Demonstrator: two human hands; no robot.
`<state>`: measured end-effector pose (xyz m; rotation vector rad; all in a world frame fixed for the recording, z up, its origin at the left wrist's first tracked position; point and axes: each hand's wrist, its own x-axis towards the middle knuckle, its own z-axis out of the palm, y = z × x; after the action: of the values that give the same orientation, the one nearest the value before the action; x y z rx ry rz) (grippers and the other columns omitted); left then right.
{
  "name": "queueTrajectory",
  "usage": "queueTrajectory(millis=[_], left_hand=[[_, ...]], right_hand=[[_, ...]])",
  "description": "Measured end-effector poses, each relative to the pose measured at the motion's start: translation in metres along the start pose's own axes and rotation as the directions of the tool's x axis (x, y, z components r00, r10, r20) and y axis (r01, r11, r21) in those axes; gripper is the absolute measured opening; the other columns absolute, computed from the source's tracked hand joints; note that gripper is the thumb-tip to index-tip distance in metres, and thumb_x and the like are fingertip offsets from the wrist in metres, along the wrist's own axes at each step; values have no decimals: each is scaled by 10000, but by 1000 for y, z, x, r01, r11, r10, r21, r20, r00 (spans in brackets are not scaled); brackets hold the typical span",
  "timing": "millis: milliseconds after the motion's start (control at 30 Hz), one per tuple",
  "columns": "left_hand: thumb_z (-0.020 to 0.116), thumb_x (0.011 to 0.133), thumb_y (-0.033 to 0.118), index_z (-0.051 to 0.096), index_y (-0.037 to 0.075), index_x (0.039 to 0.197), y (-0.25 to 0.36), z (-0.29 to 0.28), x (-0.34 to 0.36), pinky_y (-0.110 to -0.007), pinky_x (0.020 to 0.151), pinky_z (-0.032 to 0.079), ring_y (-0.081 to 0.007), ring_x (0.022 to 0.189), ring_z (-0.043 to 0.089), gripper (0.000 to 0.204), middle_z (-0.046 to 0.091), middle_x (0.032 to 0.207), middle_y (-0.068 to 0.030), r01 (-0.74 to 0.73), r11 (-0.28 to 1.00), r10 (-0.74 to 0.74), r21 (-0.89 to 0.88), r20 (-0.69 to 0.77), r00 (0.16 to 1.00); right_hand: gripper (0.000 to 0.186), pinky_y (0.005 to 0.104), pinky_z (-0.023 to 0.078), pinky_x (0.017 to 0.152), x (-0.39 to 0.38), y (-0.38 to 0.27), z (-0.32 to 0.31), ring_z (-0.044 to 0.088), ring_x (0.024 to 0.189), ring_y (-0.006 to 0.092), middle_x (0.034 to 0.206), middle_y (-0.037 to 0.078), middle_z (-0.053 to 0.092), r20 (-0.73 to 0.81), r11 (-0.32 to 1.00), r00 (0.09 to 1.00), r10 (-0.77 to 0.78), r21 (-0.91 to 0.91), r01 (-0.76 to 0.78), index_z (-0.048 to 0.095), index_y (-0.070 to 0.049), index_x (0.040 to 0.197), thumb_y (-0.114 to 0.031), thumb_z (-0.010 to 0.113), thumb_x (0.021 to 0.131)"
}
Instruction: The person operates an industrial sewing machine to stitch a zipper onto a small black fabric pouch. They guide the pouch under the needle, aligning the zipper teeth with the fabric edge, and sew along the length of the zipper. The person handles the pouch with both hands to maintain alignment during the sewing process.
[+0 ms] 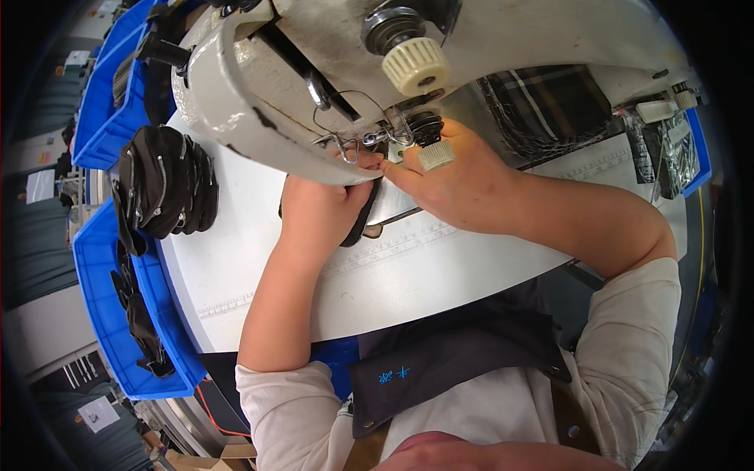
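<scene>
A white sewing machine (236,102) stands over the work surface, its needle area partly hidden by wire guides and a cream knob. My left hand (318,212) is closed on a black fabric piece (365,216), which lies below the machine head. From the other side my right hand (463,184) reaches in, its thumb and fingertips drawn together at the piece's upper end, close to my left fingertips. The machine's parts cover some of my right fingers. A small tan tab (373,231) shows at the fabric's lower edge.
Black zippered pouches (165,184) are stacked on the left of the white table (416,271). Blue bins (106,314) flank it, one holding black pieces (137,322). Folded plaid cloth (550,106) lies at the back right, near clear plastic packets (675,153). Ruler markings cross the tabletop.
</scene>
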<state>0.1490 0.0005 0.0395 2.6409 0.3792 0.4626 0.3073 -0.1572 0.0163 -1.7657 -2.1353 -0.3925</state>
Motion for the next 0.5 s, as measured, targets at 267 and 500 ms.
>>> queueTrajectory(millis=[267, 500], left_hand=[[802, 831, 54, 765, 61, 944, 8, 4, 2, -389, 712, 569, -306, 795, 707, 119, 735, 890, -89, -58, 985, 65, 159, -38, 997], [796, 839, 109, 762, 91, 973, 15, 8, 3, -399, 670, 550, -307, 771, 691, 140, 709, 828, -80, -17, 960, 32, 278, -49, 998]], right_hand=[[79, 342, 439, 752, -2, -3, -2, 629, 712, 191, 720, 8, 642, -12, 999, 999, -32, -20, 32, 674, -89, 849, -134, 682, 785], [80, 345, 432, 743, -2, -4, -1, 616, 701, 194, 712, 12, 631, -55, 998, 997, -55, -29, 54, 676, -84, 824, -141, 688, 770]])
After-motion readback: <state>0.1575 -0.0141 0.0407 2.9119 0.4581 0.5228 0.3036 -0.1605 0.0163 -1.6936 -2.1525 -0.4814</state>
